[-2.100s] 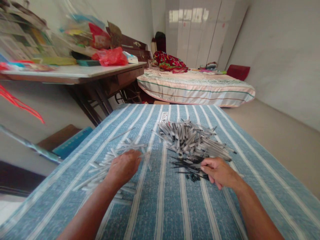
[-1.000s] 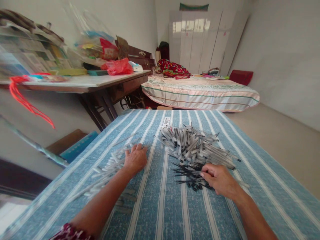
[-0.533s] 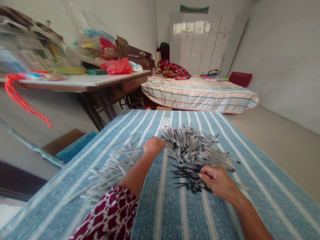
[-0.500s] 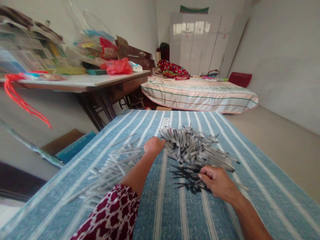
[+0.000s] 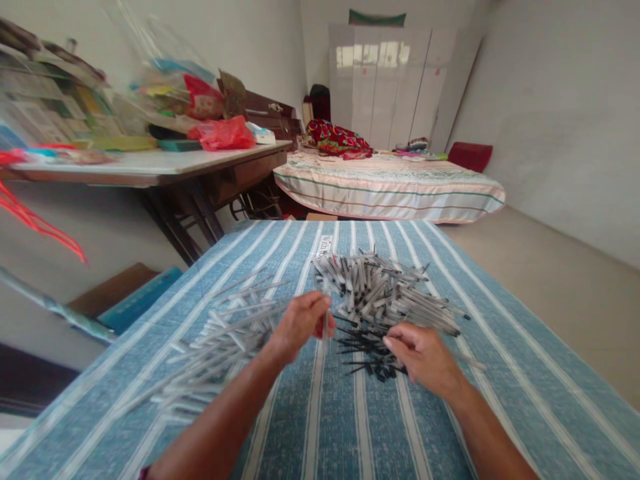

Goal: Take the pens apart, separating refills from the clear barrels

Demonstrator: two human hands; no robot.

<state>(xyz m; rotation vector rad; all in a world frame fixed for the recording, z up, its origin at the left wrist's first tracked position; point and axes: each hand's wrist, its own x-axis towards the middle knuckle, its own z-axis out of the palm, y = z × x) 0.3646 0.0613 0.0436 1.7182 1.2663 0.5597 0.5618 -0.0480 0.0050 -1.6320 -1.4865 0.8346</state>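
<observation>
Both hands are being held over a striped cloth (image 5: 385, 433), on the near side of the pen heap (image 5: 373, 287). With the left hand (image 5: 305, 323), a thin clear stick (image 5: 325, 333) is being pinched nearly upright between closed fingers, to the left of the heap's near edge. With the right hand (image 5: 423, 353), thumb and fingertips are being brought close together over the black sticks (image 5: 363, 340), just nearer than the heap — whether anything is being gripped cannot be told. Pale tubes (image 5: 215, 357) are being left scattered left of the heap.

A home bedroom, with bed (image 5: 395, 183) and wardrobe (image 5: 385, 87).
</observation>
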